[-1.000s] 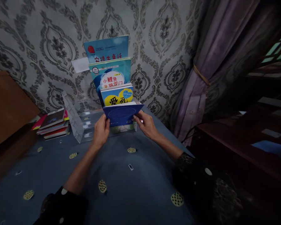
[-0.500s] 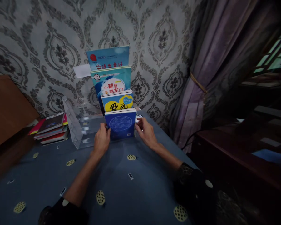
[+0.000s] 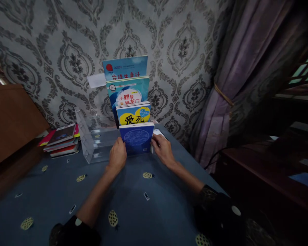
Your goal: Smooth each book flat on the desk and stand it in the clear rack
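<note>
A dark blue book (image 3: pixel 137 138) stands upright in the front slot of a clear tiered rack (image 3: pixel 93 141) on a blue cloth-covered table (image 3: pixel 133 205). My left hand (image 3: pixel 117 157) holds its left edge and my right hand (image 3: pixel 164 150) holds its right edge, fingers curled on it. Behind it stand three more books in steps: a yellow-and-blue one (image 3: pixel 133 114), a teal one (image 3: pixel 128 90) and a light blue one (image 3: pixel 125 67) at the top.
A stack of several books (image 3: pixel 62 140) lies at the left of the rack. A brown wooden board (image 3: pixel 10 119) stands at the far left. Patterned wallpaper is behind; a purple tied curtain (image 3: pixel 226 85) and dark furniture (image 3: pixel 267 171) are at the right.
The dark blue book went from tilted flat in both hands to standing upright, lowered into the rack's front slot. Both hands followed it down and stay on its edges.
</note>
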Motion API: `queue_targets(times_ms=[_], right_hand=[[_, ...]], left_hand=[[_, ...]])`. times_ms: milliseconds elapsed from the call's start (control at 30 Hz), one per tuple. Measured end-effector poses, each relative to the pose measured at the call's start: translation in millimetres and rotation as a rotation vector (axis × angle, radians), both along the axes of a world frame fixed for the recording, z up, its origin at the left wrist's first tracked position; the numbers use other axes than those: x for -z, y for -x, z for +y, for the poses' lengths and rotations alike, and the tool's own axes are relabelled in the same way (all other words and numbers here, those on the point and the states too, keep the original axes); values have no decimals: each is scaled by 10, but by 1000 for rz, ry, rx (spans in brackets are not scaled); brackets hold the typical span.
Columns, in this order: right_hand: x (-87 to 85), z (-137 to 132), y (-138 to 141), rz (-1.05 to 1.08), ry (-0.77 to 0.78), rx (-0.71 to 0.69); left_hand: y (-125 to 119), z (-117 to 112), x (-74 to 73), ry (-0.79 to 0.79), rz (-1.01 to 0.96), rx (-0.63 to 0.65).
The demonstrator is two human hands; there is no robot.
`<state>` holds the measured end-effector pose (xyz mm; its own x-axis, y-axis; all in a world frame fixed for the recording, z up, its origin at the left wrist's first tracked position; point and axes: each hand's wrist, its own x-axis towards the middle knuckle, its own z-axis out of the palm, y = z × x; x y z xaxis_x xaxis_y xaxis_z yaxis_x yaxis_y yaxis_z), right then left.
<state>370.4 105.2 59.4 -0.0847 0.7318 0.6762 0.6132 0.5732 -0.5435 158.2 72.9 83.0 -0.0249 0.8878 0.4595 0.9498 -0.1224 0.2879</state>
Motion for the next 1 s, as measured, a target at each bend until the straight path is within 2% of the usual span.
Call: queue_targets(times_ms=[167,433,733,1000], right_hand=[[0,0,5,12,11,-4],[-20,-21,7,-3,11,-7],[42,-30,23,9,-35,41],[36,-61,37,-46,-40,59]], left_hand=[[-46,-59,-25,38,22,-40],[-47,-99,-77,87,39,-34],[-1,-81,-124,11,-42,19],[-35,-76,-128,75,-29,-19]])
